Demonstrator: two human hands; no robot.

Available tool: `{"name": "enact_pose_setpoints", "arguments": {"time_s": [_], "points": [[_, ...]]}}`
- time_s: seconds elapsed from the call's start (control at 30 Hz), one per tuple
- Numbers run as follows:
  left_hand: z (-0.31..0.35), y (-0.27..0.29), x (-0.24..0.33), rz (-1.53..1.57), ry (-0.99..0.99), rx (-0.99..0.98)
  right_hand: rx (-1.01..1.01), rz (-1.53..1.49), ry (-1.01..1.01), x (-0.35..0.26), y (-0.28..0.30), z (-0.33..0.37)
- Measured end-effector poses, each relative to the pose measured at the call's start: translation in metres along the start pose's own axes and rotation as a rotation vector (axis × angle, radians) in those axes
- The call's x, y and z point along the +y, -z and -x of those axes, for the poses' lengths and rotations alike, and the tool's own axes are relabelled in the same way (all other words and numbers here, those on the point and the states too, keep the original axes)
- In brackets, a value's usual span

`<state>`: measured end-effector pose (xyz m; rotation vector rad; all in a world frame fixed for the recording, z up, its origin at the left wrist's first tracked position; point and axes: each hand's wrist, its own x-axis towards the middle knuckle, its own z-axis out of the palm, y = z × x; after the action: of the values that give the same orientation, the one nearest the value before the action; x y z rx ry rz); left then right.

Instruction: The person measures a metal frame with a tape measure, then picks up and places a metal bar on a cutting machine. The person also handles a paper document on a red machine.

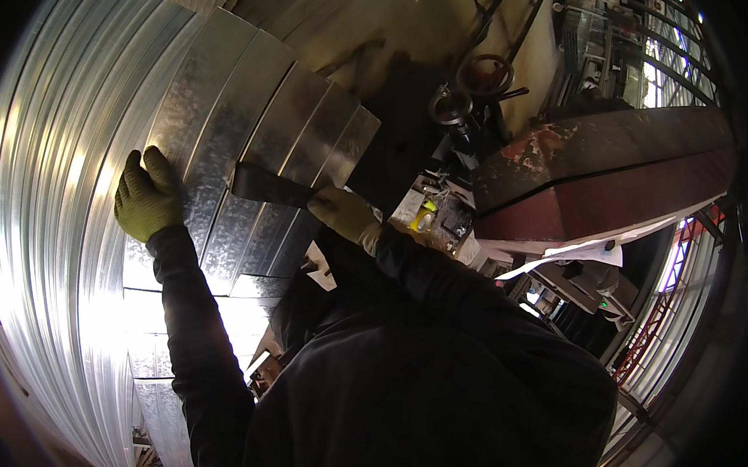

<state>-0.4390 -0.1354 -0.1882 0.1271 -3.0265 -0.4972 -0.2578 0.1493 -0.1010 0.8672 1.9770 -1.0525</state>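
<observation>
Across the left, a stack of galvanized sheet panels (pixel 244 114) lies stiff, slick and sharp-edged, probably heavy; best gripped along a folded edge. Left hand (pixel 147 197) presses flat, fingers spread. Right hand (pixel 344 214) clamps a dark flat tool (pixel 268 186) against it.

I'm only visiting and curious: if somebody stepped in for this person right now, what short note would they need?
Left hand: gloved, open, pressed flat on the galvanised sheet-metal piece.
Right hand: gloved, closed on the handle of a dark flat tool whose head lies against the same folded sheet.
The sheet leans among stacked ribbed metal panels; a rusty red machine stands to the right.
Done: the sheet already shows several lengthwise folds.
Left: cannot tell how much working remains; keep the sheet steadied.
</observation>
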Motion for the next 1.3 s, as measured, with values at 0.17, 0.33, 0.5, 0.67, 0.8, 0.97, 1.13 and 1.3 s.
{"name": "enact_pose_setpoints", "arguments": {"time_s": [0.17, 0.33, 0.5, 0.67, 0.8, 0.97, 1.13, 1.3], "points": [[-0.001, -0.002, 0.001, 0.052, 0.064, -0.06, -0.002, -0.053, 0.041, 0.01, -0.003, -0.003], [-0.001, -0.004, 0.003, 0.019, 0.041, -0.075, -0.014, -0.184, 0.068, 0.02, -0.009, -0.005], [0.0, -0.005, 0.003, -0.003, 0.055, -0.076, 0.059, -0.127, 0.113, 0.033, -0.018, -0.01], [-0.001, 0.001, 0.003, 0.009, -0.011, -0.065, 0.063, -0.011, 0.255, 0.028, -0.012, -0.009], [-0.001, 0.006, 0.006, -0.008, 0.061, -0.114, -0.083, -0.087, 0.179, 0.013, 0.0, 0.017], [-0.015, 0.033, -0.003, 0.1, 0.143, -0.403, -0.161, -0.277, 0.534, -0.012, 0.053, 0.11], [0.016, 0.053, 0.014, 0.088, 0.108, -0.248, 0.175, -0.215, 0.725, -0.02, 0.118, 0.216], [0.099, 0.046, 0.053, 0.122, -0.002, -0.402, 0.257, -0.35, 0.755, -0.007, 0.156, 0.272]]}}
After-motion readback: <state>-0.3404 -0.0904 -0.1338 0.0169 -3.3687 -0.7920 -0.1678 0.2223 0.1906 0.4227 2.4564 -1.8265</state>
